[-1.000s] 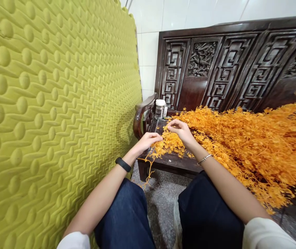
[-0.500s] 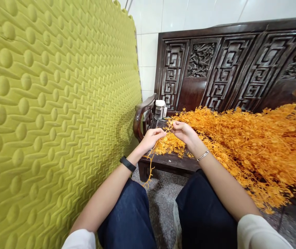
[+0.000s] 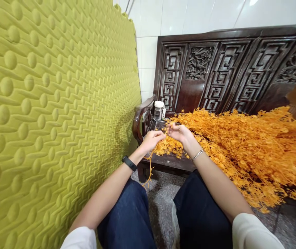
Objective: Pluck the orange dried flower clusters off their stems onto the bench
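Observation:
A big heap of orange plastic sprigs (image 3: 243,145) covers the seat of a dark carved wooden bench (image 3: 215,72). My left hand (image 3: 151,139), with a black band on the wrist, is pinched closed on a small orange sprig (image 3: 164,132) at the heap's left end. My right hand (image 3: 180,133), with a thin silver bracelet, is closed on the same sprig from the other side. The two hands almost touch above the bench's front left corner. A loose orange strand (image 3: 150,169) hangs down past the seat edge below my left hand.
A small clear jar with a white lid (image 3: 159,110) stands on the bench by its left armrest (image 3: 141,117). A tall yellow-green embossed foam mat (image 3: 54,110) leans along the left. My knees in dark jeans are near the bench. Speckled floor lies between.
My hands came closer together and rose slightly, from resting apart on the heap to pinching one sprig between them. The camera tilted a little downward.

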### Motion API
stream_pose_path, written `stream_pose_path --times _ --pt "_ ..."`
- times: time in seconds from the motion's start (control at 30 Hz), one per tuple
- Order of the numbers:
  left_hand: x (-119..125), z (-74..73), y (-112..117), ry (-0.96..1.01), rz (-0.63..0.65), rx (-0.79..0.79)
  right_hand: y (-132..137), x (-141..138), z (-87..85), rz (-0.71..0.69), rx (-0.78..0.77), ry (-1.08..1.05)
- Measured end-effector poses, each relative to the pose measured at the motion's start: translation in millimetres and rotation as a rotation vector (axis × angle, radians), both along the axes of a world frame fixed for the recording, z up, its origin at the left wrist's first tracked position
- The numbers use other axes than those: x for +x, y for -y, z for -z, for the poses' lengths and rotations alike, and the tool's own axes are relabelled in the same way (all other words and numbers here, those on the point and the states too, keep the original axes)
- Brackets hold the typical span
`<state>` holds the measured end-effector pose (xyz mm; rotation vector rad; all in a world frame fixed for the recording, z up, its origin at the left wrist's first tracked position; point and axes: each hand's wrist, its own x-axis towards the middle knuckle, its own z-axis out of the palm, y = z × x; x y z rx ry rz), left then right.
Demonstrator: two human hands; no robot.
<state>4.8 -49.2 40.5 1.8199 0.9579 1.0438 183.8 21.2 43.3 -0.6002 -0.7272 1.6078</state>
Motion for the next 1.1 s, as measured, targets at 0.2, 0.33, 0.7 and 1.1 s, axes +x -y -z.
stream_pose_path --times 0.2,0.33,0.7,1.1 --pt "-19 -2.9 17 -0.007 0.041 -0.011 -12 76 -5.7 0.535 -0.023 0.129" --pt "-35 4.3 9 0.122 -0.067 -0.061 -16 80 13.2 0.586 0.062 0.595" --pt "-35 15.4 -3 0.236 -0.106 -0.106 -21 53 30.0 0.311 -0.022 0.929" --pt "-25 15.5 -7 0.211 -0.082 -0.035 44 -28 -0.6 -0.190 0.399 0.859"
